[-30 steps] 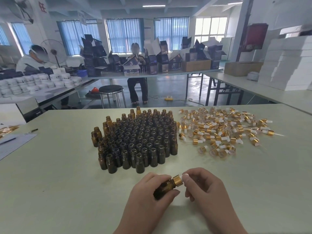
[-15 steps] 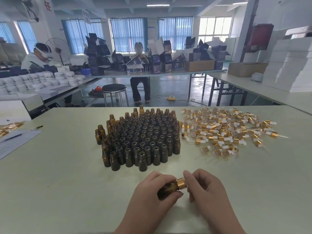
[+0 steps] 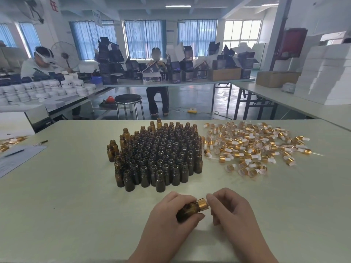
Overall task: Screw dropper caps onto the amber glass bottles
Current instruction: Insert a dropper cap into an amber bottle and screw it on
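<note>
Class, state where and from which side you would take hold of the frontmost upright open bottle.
Grip the frontmost bottle round its body, coming from the near side: it stands upright, front face exposed, while the other bottles crowd behind it.

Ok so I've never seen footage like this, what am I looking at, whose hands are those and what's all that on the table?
There is no machine here. A person wears a camera on the head, looking forward and down, so both hands at the bottom are their own. The left hand grips a small amber bottle, tilted sideways, and the right hand pinches the gold dropper cap on its neck. On the pale table stands a tight cluster of open bottles; to its right lies a loose pile of dropper caps. Behind, a seated person works at another table.
</note>
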